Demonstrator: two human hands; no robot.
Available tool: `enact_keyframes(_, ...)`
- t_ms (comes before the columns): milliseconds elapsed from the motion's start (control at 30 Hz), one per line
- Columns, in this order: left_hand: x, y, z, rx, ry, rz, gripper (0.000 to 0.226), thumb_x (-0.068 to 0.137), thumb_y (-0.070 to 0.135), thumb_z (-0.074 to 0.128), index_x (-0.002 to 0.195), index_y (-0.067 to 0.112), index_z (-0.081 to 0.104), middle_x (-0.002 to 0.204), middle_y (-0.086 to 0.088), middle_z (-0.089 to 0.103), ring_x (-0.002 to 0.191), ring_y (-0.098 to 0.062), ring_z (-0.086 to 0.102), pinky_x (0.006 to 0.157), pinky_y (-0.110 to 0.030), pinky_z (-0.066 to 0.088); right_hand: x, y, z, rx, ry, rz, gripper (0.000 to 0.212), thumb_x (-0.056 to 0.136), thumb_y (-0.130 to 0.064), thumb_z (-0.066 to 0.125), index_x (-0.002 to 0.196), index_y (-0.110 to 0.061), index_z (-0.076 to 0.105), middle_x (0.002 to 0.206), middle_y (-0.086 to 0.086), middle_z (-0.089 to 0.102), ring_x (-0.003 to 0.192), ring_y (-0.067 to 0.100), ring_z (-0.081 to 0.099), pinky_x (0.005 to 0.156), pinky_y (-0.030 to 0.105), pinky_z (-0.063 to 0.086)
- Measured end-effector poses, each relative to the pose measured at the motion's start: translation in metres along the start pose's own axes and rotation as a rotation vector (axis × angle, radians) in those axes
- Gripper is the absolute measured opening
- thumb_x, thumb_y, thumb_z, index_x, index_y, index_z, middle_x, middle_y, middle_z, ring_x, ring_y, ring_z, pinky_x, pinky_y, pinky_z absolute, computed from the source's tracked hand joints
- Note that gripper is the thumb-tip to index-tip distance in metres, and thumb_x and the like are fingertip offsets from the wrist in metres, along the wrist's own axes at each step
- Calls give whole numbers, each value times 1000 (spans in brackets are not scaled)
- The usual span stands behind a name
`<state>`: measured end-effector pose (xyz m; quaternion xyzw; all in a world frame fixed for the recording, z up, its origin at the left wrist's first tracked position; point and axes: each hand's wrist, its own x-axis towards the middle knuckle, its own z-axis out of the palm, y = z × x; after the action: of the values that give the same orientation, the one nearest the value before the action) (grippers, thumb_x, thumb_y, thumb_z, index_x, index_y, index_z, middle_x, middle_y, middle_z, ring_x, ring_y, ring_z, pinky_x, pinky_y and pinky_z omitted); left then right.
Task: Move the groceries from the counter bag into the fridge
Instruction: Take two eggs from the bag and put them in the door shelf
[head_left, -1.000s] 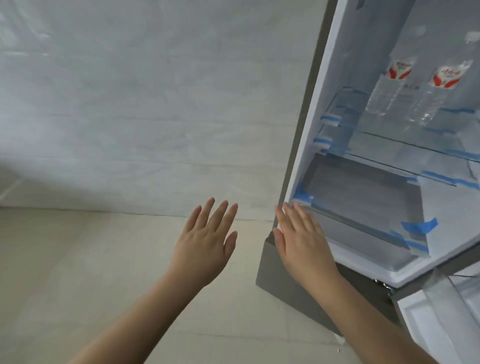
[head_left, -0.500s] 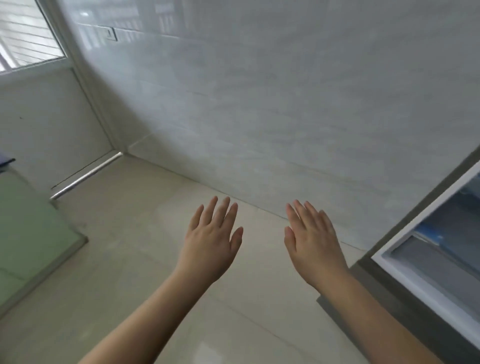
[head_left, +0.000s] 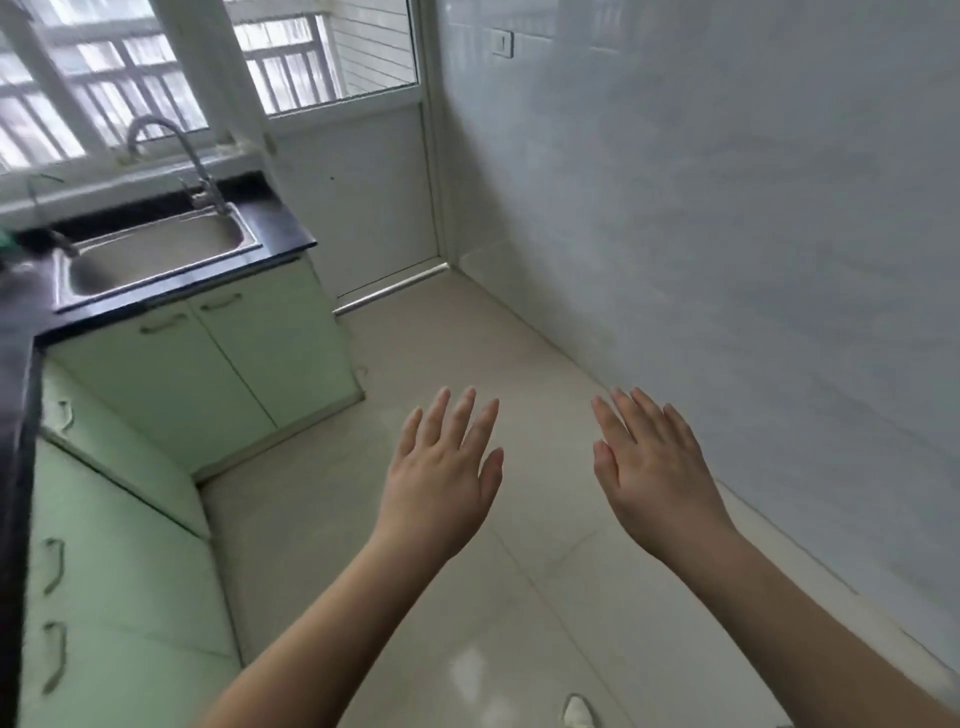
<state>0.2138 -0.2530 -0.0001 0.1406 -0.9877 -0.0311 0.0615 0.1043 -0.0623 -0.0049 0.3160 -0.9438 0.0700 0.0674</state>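
Observation:
My left hand (head_left: 441, 478) and my right hand (head_left: 652, 473) are held out in front of me above the pale floor, palms down, fingers spread, both holding nothing. The fridge and the grocery bag are out of view. A black counter (head_left: 280, 228) with a steel sink (head_left: 156, 249) runs along the left, a little way from both hands.
Light green cabinet doors (head_left: 208, 374) stand under the counter in an L shape. A curved tap (head_left: 171, 150) rises behind the sink under a window. A white tiled wall (head_left: 727, 208) runs along the right. A white door (head_left: 363, 197) closes the far end. Tiled floor (head_left: 467, 338) lies between.
The view has swung left, away from the open fridge, which has left the frame. The counter, sink and window have come into view. Both hands stay open and held out.

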Motion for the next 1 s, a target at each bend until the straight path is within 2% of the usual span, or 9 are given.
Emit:
enact_keyframes(67,3,-10,1,16,-7,-59,67,91,52,-2,155,31,6,163,4,11,150,-20,-1,121,-39,1,18,-8,7,27,-14,-65,64,94,-43,5,149,-22,30,155,2,33,145,19,21,115,34,0)
enact_keyframes(133,7,-17,1,29,-5,-131,69,89,52,-5,154,29,4,163,4,11,150,-19,-2,121,-38,0,38,-13,14,60,-22,-136,62,95,-43,8,148,-22,33,153,3,37,144,20,24,115,35,4)
enact_keyframes(300,20,-31,-4,45,10,-291,71,90,51,-2,155,24,9,162,4,15,150,-18,2,121,-38,2,88,-21,21,80,-42,-288,57,97,-39,18,144,-17,41,147,6,46,138,24,37,113,36,11)
enact_keyframes(500,12,-54,-7,75,24,-470,72,91,50,1,154,21,17,161,4,21,150,-17,8,118,-36,8,128,-56,33,148,-54,-454,58,97,-39,18,145,-17,40,148,5,44,140,23,35,113,35,11)
enact_keyframes(667,-23,-88,-12,75,56,-636,73,89,51,-2,154,22,14,163,4,13,150,-15,3,117,-31,6,139,-114,43,203,-60,-622,56,97,-37,23,142,-14,45,145,7,49,137,25,40,113,36,14)
enact_keyframes(833,-65,-133,-19,106,80,-787,74,88,51,-6,154,24,12,163,4,9,150,-14,-1,115,-30,-4,141,-192,50,240,-75,-763,54,96,-37,25,138,-14,50,142,8,52,134,26,44,112,34,13)
enact_keyframes(900,-82,-154,-22,117,89,-824,74,88,50,-5,154,23,15,163,3,12,150,-16,1,115,-31,-4,139,-223,52,242,-78,-815,56,96,-39,22,140,-15,47,145,7,49,137,25,41,113,31,8)
enact_keyframes(1000,-108,-190,-27,117,107,-897,73,90,50,-2,153,22,19,162,1,17,150,-18,6,118,-35,1,137,-272,51,240,-71,-896,61,95,-43,12,147,-20,35,153,1,36,144,19,25,115,29,1)
